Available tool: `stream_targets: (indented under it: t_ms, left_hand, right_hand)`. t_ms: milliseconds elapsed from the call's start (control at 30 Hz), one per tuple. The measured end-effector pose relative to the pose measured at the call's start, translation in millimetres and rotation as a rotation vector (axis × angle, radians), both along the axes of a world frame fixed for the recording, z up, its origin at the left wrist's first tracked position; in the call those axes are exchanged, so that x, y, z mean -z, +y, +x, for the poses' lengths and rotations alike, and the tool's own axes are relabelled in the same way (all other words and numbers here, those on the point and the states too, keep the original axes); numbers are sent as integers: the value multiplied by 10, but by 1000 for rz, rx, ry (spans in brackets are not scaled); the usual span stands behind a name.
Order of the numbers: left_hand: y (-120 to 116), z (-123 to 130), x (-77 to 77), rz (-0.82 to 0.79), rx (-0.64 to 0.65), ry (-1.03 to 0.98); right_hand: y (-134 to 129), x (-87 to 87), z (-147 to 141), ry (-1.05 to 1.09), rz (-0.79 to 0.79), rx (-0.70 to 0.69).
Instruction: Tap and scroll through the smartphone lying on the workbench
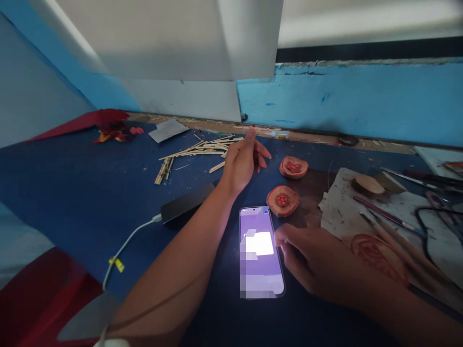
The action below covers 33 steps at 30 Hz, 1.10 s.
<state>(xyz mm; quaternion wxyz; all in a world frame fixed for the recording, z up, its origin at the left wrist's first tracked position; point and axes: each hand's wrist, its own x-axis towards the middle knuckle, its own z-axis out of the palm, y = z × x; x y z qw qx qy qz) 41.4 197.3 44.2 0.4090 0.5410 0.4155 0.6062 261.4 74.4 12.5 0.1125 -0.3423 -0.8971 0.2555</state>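
The right hand (pixel 307 262) is lying beside the lit phone (pixel 261 250) on the blue counter (pixel 72 193), its fingers curled against the phone's right edge, its grip gripping nothing. The left hand (pixel 243 161) is reaching toward the wooden sticks (pixel 197 152), its grip loosely open and empty. Two carved wooden discs (pixel 282 200) are lying just beside the phone.

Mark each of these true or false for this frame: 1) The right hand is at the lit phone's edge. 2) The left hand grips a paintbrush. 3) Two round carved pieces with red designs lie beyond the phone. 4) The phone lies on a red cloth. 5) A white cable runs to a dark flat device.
1) True: the right hand touches the right edge of the phone.
2) False: the left hand reaches toward the wooden sticks; the brushes lie on paper at the right.
3) True: carved pieces.
4) False: it lies on the blue table.
5) True: white cable, dark device.
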Motion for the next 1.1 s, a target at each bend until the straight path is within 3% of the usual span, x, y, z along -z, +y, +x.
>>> stream_targets:
  t_ms: [1100]
  left_hand:
    - [12,5,-3,-14,-13,9]
  right_hand:
    - [18,8,-12,6,-4,-92]
